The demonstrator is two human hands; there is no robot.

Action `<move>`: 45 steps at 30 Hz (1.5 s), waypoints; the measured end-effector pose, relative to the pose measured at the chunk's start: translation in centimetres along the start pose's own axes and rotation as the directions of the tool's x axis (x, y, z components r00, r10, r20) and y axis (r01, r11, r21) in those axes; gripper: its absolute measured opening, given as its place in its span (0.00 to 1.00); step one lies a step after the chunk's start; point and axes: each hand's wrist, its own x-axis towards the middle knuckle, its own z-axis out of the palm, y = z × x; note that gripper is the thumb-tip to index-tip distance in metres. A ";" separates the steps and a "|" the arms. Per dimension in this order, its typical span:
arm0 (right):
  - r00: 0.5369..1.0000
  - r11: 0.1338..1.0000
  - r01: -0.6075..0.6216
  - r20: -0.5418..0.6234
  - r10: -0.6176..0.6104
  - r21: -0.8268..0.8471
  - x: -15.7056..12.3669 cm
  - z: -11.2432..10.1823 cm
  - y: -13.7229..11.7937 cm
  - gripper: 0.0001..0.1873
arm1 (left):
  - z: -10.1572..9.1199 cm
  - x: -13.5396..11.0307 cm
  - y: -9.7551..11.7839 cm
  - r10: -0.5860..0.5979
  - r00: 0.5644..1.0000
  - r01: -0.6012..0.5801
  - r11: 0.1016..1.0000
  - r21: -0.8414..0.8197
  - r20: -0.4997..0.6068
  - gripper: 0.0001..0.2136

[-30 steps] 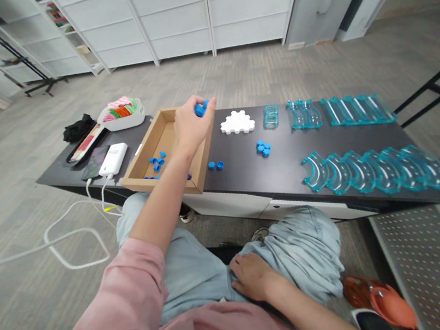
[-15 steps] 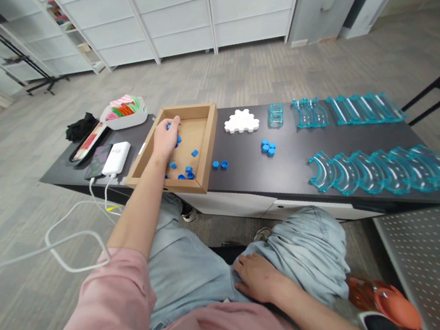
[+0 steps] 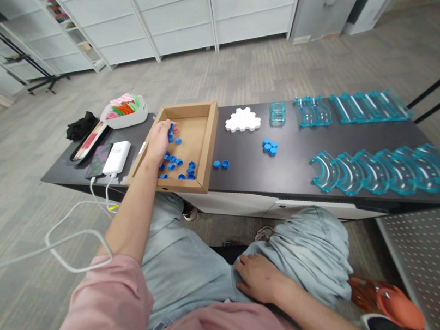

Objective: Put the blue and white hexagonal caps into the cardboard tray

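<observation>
Can read no text, brand, number or sign anywhere. Along the left rim of the cardboard box (image 3: 208, 150), just a pale strip (image 3: 142, 147), possibly a label, too small to make out. Left of the box, no legible lettering on the white power bank (image 3: 117, 158) or the dark phone (image 3: 97, 161) beside it. Beyond these, to the far left of the box, the same for the tub (image 3: 131, 121) of coloured packets (image 3: 123, 109): too small to decipher. Nothing legible on the white cloud-shaped piece (image 3: 242, 120) right of the box either.
</observation>
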 end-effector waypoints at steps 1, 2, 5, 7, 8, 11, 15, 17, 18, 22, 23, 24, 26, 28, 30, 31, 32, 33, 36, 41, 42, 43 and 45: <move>1.000 1.000 0.000 -0.003 0.000 0.000 0.0 0.0 0.0 0.26 | -0.1 -0.2 -0.1 0.004 1.000 -0.004 1.000 -0.001 0.011 0.21; 1.000 1.000 0.001 -0.005 -0.001 0.000 0.0 0.0 0.0 0.26 | -0.2 -0.4 -0.2 0.005 1.000 -0.004 1.000 -0.003 0.025 0.22; 1.000 1.000 0.002 -0.004 -0.002 -0.003 0.0 -0.1 -0.1 0.26 | -0.3 -1.0 -0.3 0.009 0.997 -0.008 1.000 -0.010 0.072 0.22; 1.000 1.000 0.001 -0.001 -0.001 -0.006 -0.1 -0.2 -0.1 0.26 | -0.1 -1.4 0.0 0.016 0.996 -0.017 1.000 0.008 0.091 0.20; 1.000 1.000 0.000 -0.001 0.000 -0.008 -0.1 -0.3 -0.1 0.26 | 0.0 -1.7 0.3 0.026 0.995 -0.030 0.999 0.036 0.099 0.19; 1.000 1.000 -0.002 -0.006 0.002 -0.008 -0.1 -0.3 -0.1 0.26 | 0.6 -3.3 1.9 0.144 0.981 -0.168 0.964 0.204 0.128 0.18; 1.000 1.000 0.005 -0.011 -0.005 0.001 0.0 -0.1 0.0 0.26 | 2.6 -8.1 4.5 0.408 0.854 -0.521 0.656 0.547 0.324 0.18; 1.000 1.000 0.007 -0.008 -0.007 0.001 0.2 0.0 0.0 0.27 | 4.1 -11.0 5.3 0.402 0.763 -0.644 0.415 0.642 0.506 0.17; 1.000 1.000 0.006 -0.006 -0.007 -0.001 0.2 0.0 0.0 0.27 | 4.9 -12.2 5.5 0.366 0.720 -0.693 0.317 0.648 0.590 0.17; 1.000 1.000 0.002 0.004 -0.002 -0.020 0.1 0.0 0.0 0.26 | 7.3 -15.0 4.7 0.197 0.659 -0.748 0.078 0.659 0.726 0.16; 1.000 1.000 0.001 0.007 -0.001 -0.025 0.1 -0.1 0.0 0.26 | 7.7 -15.2 4.4 0.175 0.658 -0.748 0.049 0.661 0.732 0.16; 1.000 1.000 0.001 0.009 0.000 -0.030 0.0 -0.2 0.0 0.26 | 7.9 -15.2 4.2 0.165 0.656 -0.749 0.027 0.662 0.737 0.16; 1.000 0.999 0.000 0.013 0.000 -0.035 -0.1 -0.3 0.0 0.27 | 8.3 -15.2 3.9 0.163 0.648 -0.754 0.000 0.657 0.744 0.16; 1.000 0.999 -0.002 0.018 0.003 -0.035 -0.1 -0.5 0.0 0.27 | 8.5 -15.2 3.9 0.153 0.640 -0.760 -0.015 0.650 0.753 0.14; 1.000 1.000 -0.005 0.024 0.005 -0.031 -0.1 -0.6 -0.1 0.27 | 8.6 -15.2 4.0 0.133 0.633 -0.768 -0.017 0.640 0.763 0.13; 1.000 1.000 -0.005 0.027 0.006 -0.027 -0.1 -0.6 -0.1 0.27 | 8.6 -15.3 4.1 0.126 0.631 -0.770 -0.015 0.637 0.765 0.12; 1.000 1.000 -0.006 0.030 0.006 -0.023 -0.1 -0.6 -0.1 0.27 | 8.6 -15.4 4.3 0.121 0.632 -0.770 -0.013 0.637 0.766 0.11; 0.999 1.000 -0.006 0.033 0.006 -0.019 -0.1 -0.6 -0.1 0.27 | 8.5 -15.5 4.4 0.115 0.635 -0.768 -0.012 0.640 0.764 0.11; 0.999 1.000 -0.007 0.033 0.007 -0.010 -0.2 -0.6 -0.1 0.28 | 8.2 -15.7 4.6 0.066 0.625 -0.779 -0.006 0.627 0.778 0.10; 1.000 1.000 -0.003 0.015 0.003 -0.009 -0.1 -0.4 0.0 0.27 | 9.0 -16.0 4.6 0.010 0.607 -0.794 0.065 0.605 0.795 0.15; 1.000 1.000 -0.002 0.012 0.002 -0.012 0.0 -0.3 0.0 0.27 | 9.4 -16.0 4.6 0.011 0.611 -0.790 0.075 0.609 0.791 0.12; 1.000 1.000 0.000 0.008 0.000 -0.016 0.0 -0.3 0.0 0.27 | 9.8 -16.1 4.6 0.013 0.614 -0.787 0.083 0.611 0.789 0.09; 1.000 1.000 0.002 0.000 -0.002 -0.025 0.0 -0.1 0.1 0.27 | 10.3 -16.2 4.8 0.013 0.614 -0.786 0.098 0.610 0.789 0.06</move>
